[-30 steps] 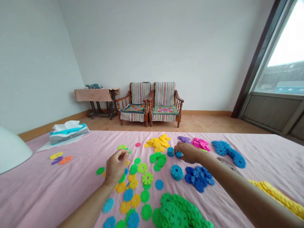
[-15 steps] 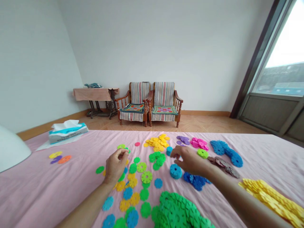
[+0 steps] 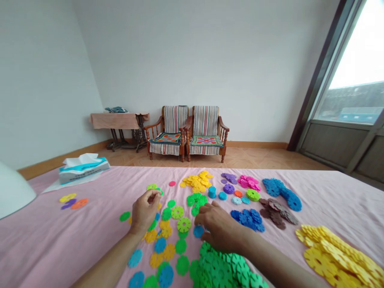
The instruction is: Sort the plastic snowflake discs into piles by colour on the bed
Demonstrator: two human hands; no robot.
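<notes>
My left hand point(image 3: 146, 212) is raised over the left cluster of notched plastic discs, thumb and fingertips pressed together. Beside those fingertips shows the edge of a green disc point(image 3: 161, 192); whether it is pinched or lies behind I cannot tell. My right hand point(image 3: 220, 224) is palm down, its fingers and thumb apart, at a small blue disc point(image 3: 198, 231) that it partly covers. Green discs point(image 3: 195, 200) lie just beyond its fingertips, and a large green pile point(image 3: 220, 270) lies below its wrist. Lime discs point(image 3: 183, 225) and yellow discs point(image 3: 169, 251) are scattered between my hands.
On the pink cloth point(image 3: 99, 224) are sorted heaps: yellow point(image 3: 197, 182), pink point(image 3: 249, 182), dark blue point(image 3: 248, 220), brown point(image 3: 276, 212) and large yellow discs point(image 3: 339, 248). A tissue pack point(image 3: 84, 168) lies at the far left. Two armchairs point(image 3: 205, 132) stand beyond.
My right hand has moved left and nearer to me, from the blue stacks to the small blue disc, uncovering purple, orange and pale blue discs. My left hand has kept its pinch and place.
</notes>
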